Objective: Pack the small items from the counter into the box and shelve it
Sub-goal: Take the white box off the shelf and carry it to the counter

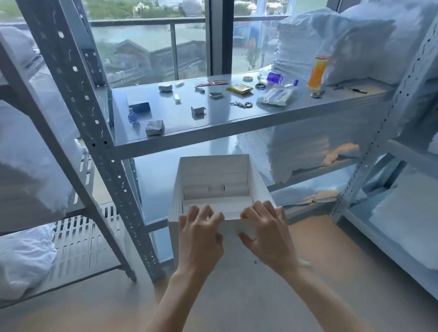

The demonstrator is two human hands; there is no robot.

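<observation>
The box [213, 163], white and open at the top, sits directly under the fingers, below the front edge of the grey shelf [235, 128]. The left hand [200, 235] hooks slightly spread fingers [198, 213] over the near rim, with the thumb pressed on the outer wall. Just beside it, the right hand [269, 232] pinches the same rim between its curled fingers [256, 208] and thumb. Beyond and above the fingertips, the shelf holds a small blue bottle [133, 116], a silvery block [154, 127], a chain [242, 104], a yellow packet [240, 88], a clear pouch [275, 97] and an orange tube [317, 73].
</observation>
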